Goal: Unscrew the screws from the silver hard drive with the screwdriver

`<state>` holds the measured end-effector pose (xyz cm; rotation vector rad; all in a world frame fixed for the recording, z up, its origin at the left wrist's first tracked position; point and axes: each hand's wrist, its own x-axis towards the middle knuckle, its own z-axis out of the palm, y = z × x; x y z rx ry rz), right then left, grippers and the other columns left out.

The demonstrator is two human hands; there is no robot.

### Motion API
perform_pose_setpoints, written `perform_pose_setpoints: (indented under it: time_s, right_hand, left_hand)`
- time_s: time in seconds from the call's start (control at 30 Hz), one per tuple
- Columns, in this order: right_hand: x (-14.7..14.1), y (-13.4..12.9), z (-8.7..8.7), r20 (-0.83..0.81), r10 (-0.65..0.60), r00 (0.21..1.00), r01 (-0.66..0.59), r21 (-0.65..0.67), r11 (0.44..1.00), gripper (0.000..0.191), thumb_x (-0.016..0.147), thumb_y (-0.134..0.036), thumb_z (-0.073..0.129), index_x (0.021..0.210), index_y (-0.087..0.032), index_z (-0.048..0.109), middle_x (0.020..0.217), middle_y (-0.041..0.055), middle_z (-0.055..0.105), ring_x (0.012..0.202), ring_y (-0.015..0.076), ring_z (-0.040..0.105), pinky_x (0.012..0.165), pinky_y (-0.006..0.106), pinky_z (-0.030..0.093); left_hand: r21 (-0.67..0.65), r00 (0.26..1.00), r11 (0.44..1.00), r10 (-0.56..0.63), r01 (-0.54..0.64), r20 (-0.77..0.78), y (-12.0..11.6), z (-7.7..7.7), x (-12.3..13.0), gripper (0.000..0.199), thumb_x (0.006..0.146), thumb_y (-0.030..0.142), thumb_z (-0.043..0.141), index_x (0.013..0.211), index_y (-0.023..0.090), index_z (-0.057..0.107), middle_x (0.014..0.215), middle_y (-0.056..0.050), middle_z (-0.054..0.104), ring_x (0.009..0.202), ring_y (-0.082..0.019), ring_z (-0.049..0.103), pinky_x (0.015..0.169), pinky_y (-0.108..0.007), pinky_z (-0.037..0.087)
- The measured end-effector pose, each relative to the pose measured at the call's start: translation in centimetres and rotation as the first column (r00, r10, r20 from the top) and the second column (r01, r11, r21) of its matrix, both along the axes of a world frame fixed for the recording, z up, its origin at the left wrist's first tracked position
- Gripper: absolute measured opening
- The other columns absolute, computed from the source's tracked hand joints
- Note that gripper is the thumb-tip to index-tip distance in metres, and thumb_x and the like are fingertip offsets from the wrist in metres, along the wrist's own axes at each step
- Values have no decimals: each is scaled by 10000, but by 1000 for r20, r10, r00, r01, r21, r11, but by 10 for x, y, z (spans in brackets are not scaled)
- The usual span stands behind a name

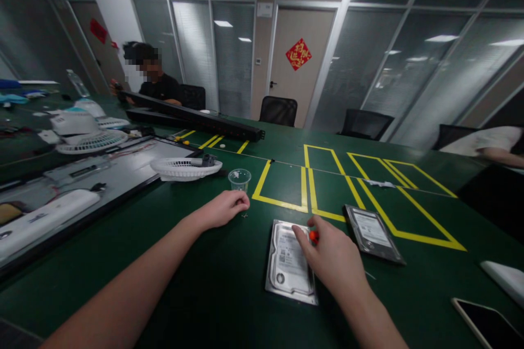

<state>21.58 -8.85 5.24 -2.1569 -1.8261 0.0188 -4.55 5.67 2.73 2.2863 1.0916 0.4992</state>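
Observation:
A silver hard drive (pixel 290 264) lies label up on the green table in front of me. My right hand (pixel 333 253) is closed around an orange-handled screwdriver (pixel 314 236) over the drive's right edge. Most of the tool is hidden by the palm; a thin shaft shows past the hand's outer side. My left hand (pixel 224 209) is pinched just in front of a clear plastic cup (pixel 239 176), and whatever is between its fingertips is hidden. Tiny screws (pixel 244 215) lie under those fingertips. Another hard drive (pixel 373 233) rests to the right of my right hand.
Yellow tape rectangles (pixel 284 207) mark the table. At left are a large flat panel (pixel 123 174), white fan parts (pixel 184 168) and a long black bar (pixel 196 120). A phone (pixel 491 324) lies at right front. One person (pixel 158 84) sits across; another person's arm (pixel 499 152) shows at right.

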Motion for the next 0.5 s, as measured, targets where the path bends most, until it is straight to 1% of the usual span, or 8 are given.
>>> perform_pose_setpoints:
  time_s: [0.13,0.27,0.43,0.5]
  right_hand:
    - [0,0,1,-7,8,1000,-8,-3,1000,393,964,-576,433,971,-237,631,889,67,737,760,254,690,634,327,387]
    - [-1,1,5,-17,-3,1000,3,-40,999,382,964,-560,448,1007,-230,636,923,72,728,792,255,693,658,332,411]
    - [-4,0,5,11,-3,1000,4,-109,994,443,951,-586,460,1154,-231,630,1122,111,668,897,289,699,700,358,456]
    - [-5,-1,4,26,7,1000,-3,-142,990,476,940,-602,472,1216,-243,619,1153,117,642,906,294,698,707,362,463]
  left_hand:
    - [2,1000,1000,0,0,-11,0,-1,-1,157,962,304,549,942,195,659,914,-24,683,801,-179,620,712,-263,441]
    - [52,1000,999,11,-10,-18,-2,2,0,148,963,292,534,968,196,647,934,-29,681,822,-185,620,723,-270,446]
    - [118,998,993,-12,19,-59,-4,3,0,163,981,270,505,995,201,652,1032,-49,687,944,-212,630,825,-309,465]
    - [137,997,990,-14,23,-71,-4,3,0,168,985,269,502,1002,204,656,1044,-52,688,962,-216,630,846,-316,467]
